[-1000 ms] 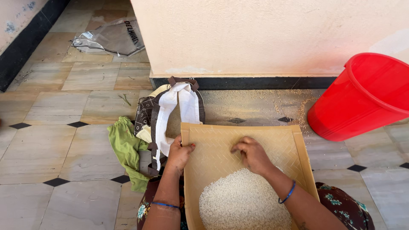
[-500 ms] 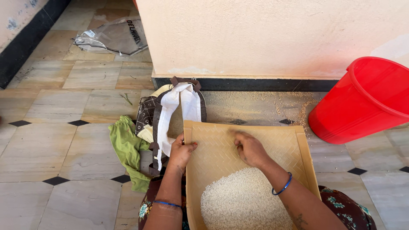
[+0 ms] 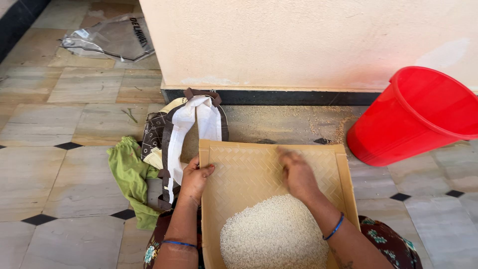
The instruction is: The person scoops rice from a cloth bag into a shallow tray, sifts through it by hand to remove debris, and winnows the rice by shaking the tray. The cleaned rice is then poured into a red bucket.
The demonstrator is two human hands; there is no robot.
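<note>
Left hand (image 3: pixel 195 175) clamped on the left rim of the woven tray (image 3: pixel 249 164), thumb over the edge. Right hand (image 3: pixel 298 174) blurred, loosely curled on the bare weave, nothing visibly held. Heap of rice (image 3: pixel 274 234) just behind that hand, at the tray's near end; tray's long axis toward the wall (image 3: pixel 308 40).

This looks like a home, likely a veranda or courtyard floor. Stone floor tiles (image 3: pixel 74 184) with small black diamond insets fill the left of the frame, meeting a cream plastered wall (image 3: pixel 308 40) with a black skirting band across the top. Household things sit about: a red plastic bucket (image 3: pixel 418 117) at right, a cloth bag (image 3: pixel 179 129) and green cloth (image 3: pixel 129 174) at centre left.
</note>
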